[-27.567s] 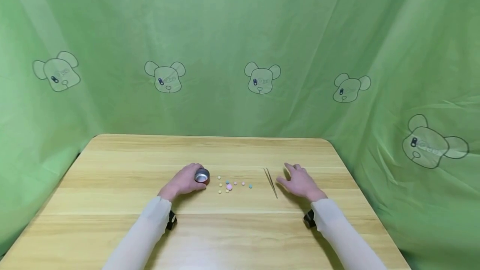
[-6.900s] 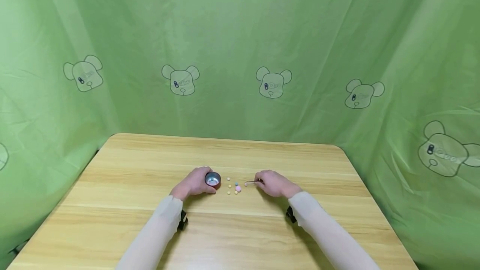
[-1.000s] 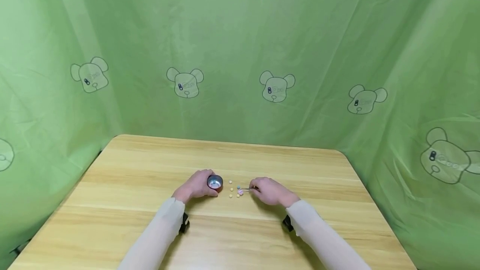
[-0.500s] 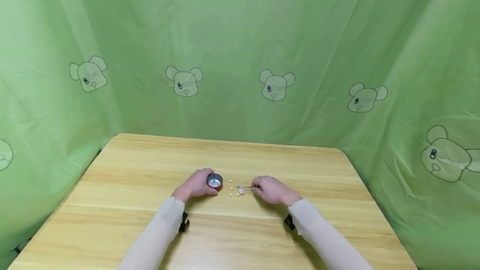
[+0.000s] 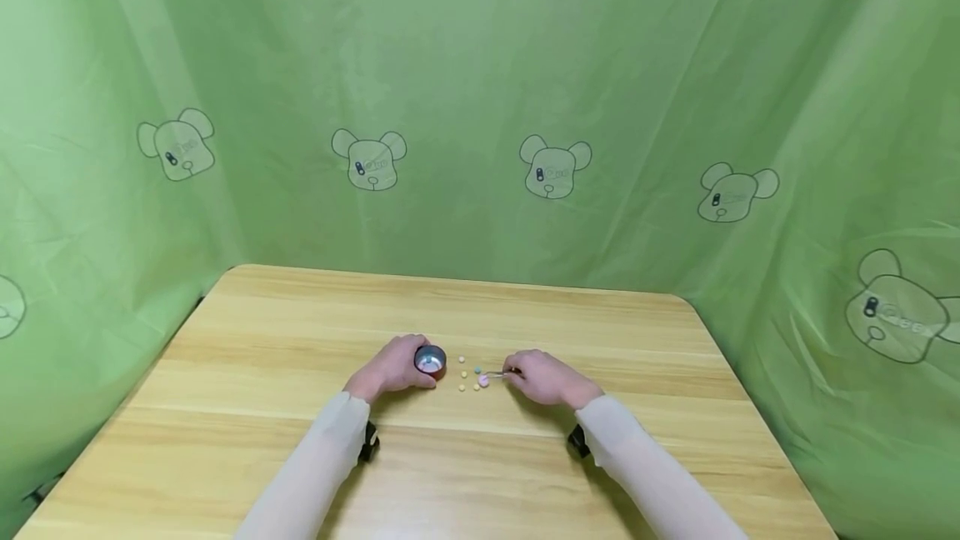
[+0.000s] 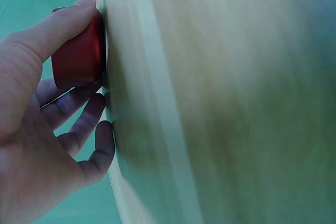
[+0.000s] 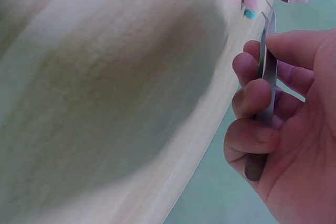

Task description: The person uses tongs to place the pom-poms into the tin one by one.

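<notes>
My left hand [image 5: 393,367] holds a small round tin [image 5: 431,371], red outside and silvery inside, upright on the table. In the left wrist view, thumb and fingers curl round the tin's red wall [image 6: 79,59]. Small bluish and pinkish spots show inside it. My right hand [image 5: 546,377] grips metal tweezers [image 7: 270,72], their prongs apart in the right wrist view. Their tips are at the larger pink ball [image 5: 483,382]; whether they touch it I cannot tell. A small blue ball [image 5: 477,370] and several pale yellow balls [image 5: 462,388] lie close by, between the hands.
The wooden table [image 5: 465,473] has rounded far corners. A green curtain [image 5: 465,48] with printed bear faces hangs behind it and at both sides. A black wrist device [image 5: 578,442] sits under the right cuff, with another [image 5: 369,442] under the left.
Since the oldest frame, my right hand has picked up the tweezers, and the small pink balls and one blue ball have left the table. Over the last second, the tweezers have shifted slightly right.
</notes>
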The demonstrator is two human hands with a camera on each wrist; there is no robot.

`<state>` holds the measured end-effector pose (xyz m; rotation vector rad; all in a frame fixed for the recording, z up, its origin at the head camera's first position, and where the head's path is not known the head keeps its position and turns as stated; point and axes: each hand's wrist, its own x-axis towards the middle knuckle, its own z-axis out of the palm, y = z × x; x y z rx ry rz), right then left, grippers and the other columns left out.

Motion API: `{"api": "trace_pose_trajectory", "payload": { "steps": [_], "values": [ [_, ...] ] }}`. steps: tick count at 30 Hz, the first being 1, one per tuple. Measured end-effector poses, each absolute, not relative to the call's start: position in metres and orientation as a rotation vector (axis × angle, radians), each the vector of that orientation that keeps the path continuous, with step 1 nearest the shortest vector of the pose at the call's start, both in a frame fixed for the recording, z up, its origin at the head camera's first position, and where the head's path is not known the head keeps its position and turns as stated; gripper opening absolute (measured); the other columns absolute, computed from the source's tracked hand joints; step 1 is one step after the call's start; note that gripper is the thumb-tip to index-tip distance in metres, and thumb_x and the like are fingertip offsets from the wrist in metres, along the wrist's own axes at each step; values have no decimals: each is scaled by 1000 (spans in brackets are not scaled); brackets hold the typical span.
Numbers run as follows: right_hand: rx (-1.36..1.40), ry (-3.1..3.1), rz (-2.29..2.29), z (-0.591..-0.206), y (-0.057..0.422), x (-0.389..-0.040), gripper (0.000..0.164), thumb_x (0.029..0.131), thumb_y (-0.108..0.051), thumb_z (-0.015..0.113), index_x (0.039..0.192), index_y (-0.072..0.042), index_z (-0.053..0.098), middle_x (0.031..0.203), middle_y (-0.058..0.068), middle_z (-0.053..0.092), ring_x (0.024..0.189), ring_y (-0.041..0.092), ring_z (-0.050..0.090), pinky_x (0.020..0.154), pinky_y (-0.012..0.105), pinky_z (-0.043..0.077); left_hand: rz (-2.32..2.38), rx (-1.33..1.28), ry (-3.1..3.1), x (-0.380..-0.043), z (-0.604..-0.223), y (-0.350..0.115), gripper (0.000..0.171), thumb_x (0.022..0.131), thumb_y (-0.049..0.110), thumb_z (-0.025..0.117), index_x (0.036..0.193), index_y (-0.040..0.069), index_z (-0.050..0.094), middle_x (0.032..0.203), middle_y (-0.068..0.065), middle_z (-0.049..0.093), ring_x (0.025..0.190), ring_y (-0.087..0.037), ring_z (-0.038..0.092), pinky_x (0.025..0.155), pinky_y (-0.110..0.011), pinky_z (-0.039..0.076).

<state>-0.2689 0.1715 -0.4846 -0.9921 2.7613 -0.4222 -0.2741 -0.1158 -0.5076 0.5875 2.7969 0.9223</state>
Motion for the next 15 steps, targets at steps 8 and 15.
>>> {"api": "trace_pose_trajectory", "payload": {
  "steps": [8, 15],
  "values": [
    [-1008, 2742, -426, -485, 169, -270, 15, 97, -16, 53, 100, -8, 65, 91, -1, 63, 78, 10, 55, 72, 33, 49, 919, 602, 2803, -275, -508, -116, 52, 71, 27, 84, 111, 6, 58, 104, -5, 61, 98, -23, 56, 89, -41, 44],
    [-1069, 2748, -409, -485, 169, -271, 14, 97, -16, 53, 97, -9, 66, 88, -2, 63, 79, 10, 57, 73, 32, 49, 949, 597, 2795, -274, -507, -116, 52, 71, 26, 84, 111, 6, 59, 105, -6, 62, 98, -24, 57, 90, -42, 44]
  ]
}}
